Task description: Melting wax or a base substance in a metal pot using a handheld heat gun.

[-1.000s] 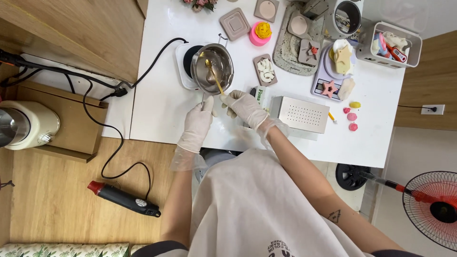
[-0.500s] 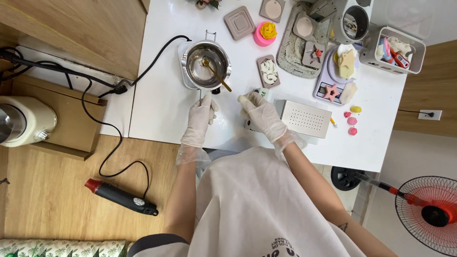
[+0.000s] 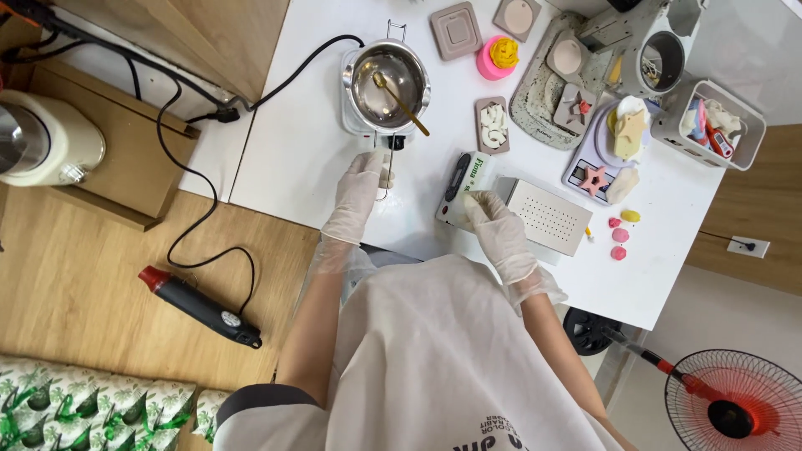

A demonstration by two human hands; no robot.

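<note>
The pot (image 3: pixel 389 83) sits on a small white hotplate (image 3: pixel 355 92) at the far side of the white table (image 3: pixel 292 159), a gold spoon (image 3: pixel 399 102) leaning in it; the left hand (image 3: pixel 361 185), gloved, is closed round the pot's long handle just on the person's side of the pot; the right hand (image 3: pixel 499 230), also gloved, lies with loosely curled fingers on a white box (image 3: pixel 458 203) to the right of the pot, holding nothing that can be made out (beside it lies a perforated metal tray (image 3: pixel 547 217)). Moulds (image 3: pixel 493 125) sit right of the pot. Judging by this, the heating step is in hand; any lift calls for a level grip.
</note>
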